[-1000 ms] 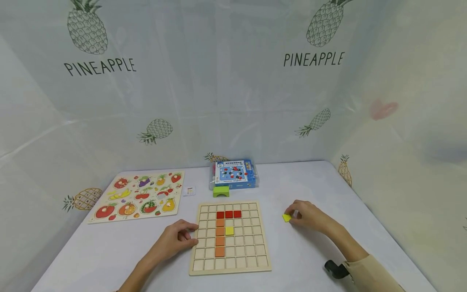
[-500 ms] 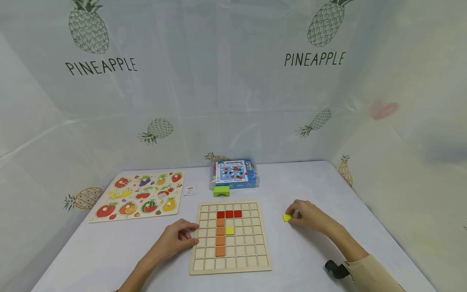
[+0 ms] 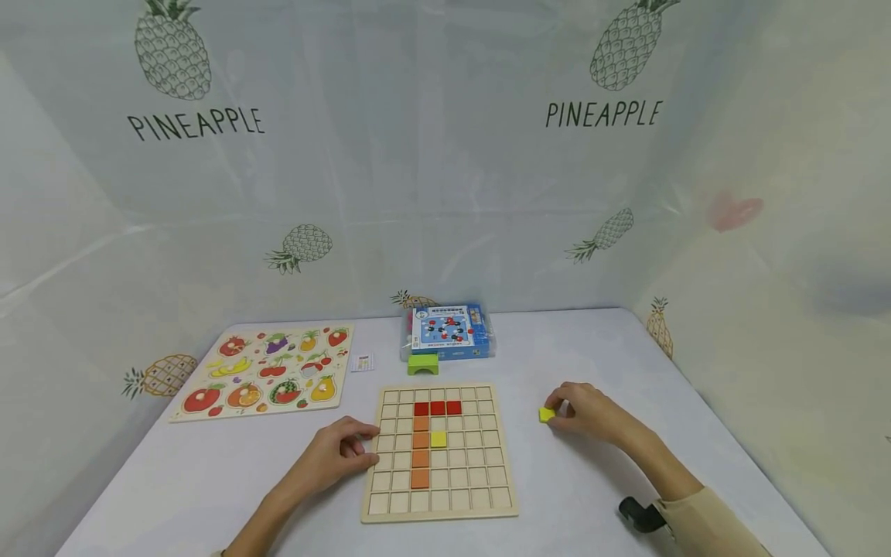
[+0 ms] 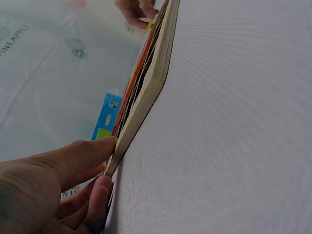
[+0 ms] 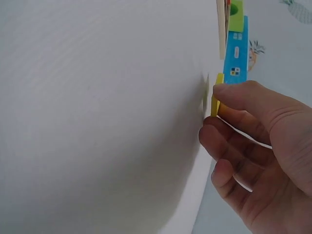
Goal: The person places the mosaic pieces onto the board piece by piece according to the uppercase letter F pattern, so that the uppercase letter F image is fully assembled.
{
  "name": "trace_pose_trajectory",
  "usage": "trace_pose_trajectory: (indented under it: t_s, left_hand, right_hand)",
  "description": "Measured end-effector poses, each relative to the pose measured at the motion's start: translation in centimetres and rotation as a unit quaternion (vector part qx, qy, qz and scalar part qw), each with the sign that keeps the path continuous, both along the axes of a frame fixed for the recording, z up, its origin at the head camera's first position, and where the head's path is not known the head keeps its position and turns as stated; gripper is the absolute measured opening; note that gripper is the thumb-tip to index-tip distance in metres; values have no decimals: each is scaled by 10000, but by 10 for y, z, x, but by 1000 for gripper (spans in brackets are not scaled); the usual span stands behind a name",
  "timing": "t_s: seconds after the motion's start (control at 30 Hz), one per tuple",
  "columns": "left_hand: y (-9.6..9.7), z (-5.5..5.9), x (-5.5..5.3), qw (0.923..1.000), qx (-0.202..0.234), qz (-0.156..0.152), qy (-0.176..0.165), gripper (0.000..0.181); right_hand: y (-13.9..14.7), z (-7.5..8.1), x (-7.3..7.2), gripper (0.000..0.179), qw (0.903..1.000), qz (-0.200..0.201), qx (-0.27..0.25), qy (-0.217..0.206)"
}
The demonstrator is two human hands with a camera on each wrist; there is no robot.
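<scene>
A wooden grid board [image 3: 473,464] lies flat, with a row of red tiles [image 3: 437,408], a column of orange tiles [image 3: 421,459] and one yellow tile [image 3: 438,439] in its squares. At its left edge my left hand [image 3: 337,455] holds on with curled thumb and fingers; the left wrist view shows the thumb on the board's rim [image 4: 141,114]. To the right of the board, my right hand [image 3: 588,411] pinches another yellow square tile [image 3: 546,415] between thumb and fingers. In the right wrist view this tile [image 5: 218,92] stands on edge, close over the white tabletop.
A fruit puzzle board [image 3: 261,371] lies at the back left, with a small card [image 3: 363,363] beside it. Behind the grid board are a green arch block [image 3: 422,363] and a blue box [image 3: 448,333]. A printed curtain [image 3: 445,193] hangs behind the table.
</scene>
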State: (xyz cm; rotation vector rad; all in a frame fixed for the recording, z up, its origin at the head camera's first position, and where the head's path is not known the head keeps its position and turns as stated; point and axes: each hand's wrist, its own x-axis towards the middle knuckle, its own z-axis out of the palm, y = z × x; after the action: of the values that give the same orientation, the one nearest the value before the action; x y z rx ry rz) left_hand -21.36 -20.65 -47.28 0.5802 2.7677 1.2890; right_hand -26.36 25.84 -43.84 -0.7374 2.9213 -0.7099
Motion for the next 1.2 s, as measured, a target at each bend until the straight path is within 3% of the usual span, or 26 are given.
trace_pose_trajectory:
  t_s: [0.23, 0.57, 1.2]
  left_hand:
    - [0, 0, 0, 9999, 117, -71, 79, 37]
    - [-1, -2, -1, 9999, 78, -48, 57, 39]
    - [-1, -1, 0, 9999, 69, -71, 12, 38]
  right_hand:
    - [-8, 6, 0, 19, 9999, -50, -36, -82]
    - [-27, 14, -1, 16, 9994, 311, -74, 127]
    - [-92, 17, -1, 17, 9965, 831, 68, -83]
